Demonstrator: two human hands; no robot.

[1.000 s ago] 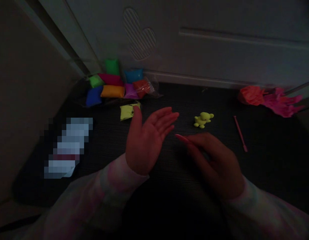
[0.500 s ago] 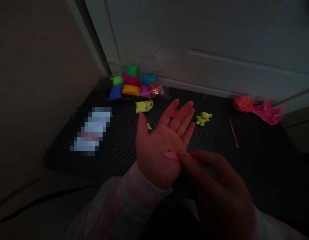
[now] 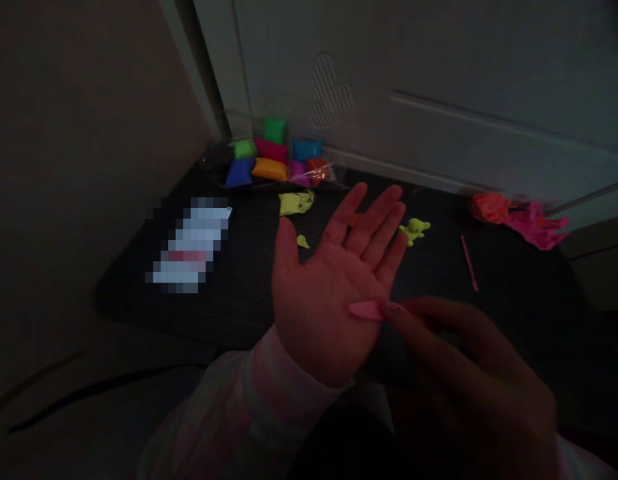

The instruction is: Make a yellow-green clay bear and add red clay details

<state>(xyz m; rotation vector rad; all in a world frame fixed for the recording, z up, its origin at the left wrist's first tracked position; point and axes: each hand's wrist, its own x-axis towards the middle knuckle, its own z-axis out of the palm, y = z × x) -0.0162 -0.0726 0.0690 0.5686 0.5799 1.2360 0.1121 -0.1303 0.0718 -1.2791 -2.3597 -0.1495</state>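
The scene is very dark. My left hand (image 3: 333, 287) is held palm up with its fingers stretched out and nothing in it. My right hand (image 3: 469, 373) pinches a small pink tool (image 3: 366, 310) whose tip lies against the edge of the left palm. Beyond the left fingertips a small yellow clay figure (image 3: 415, 230) sits on the dark mat (image 3: 239, 280). A scrap of yellow clay (image 3: 303, 241) lies near my left thumb, and an opened yellow clay packet (image 3: 295, 202) lies farther back.
Several coloured clay packets in a clear bag (image 3: 271, 163) lie at the back by the white door (image 3: 413, 87). A thin pink stick (image 3: 469, 262) rests at the right. Orange and pink wrappers (image 3: 519, 217) lie far right. A blurred-out card (image 3: 189, 243) lies at the left.
My left hand has turned palm up and come nearer. My right hand has brought the pink tool from over the mat to the left palm. The view has shifted left.
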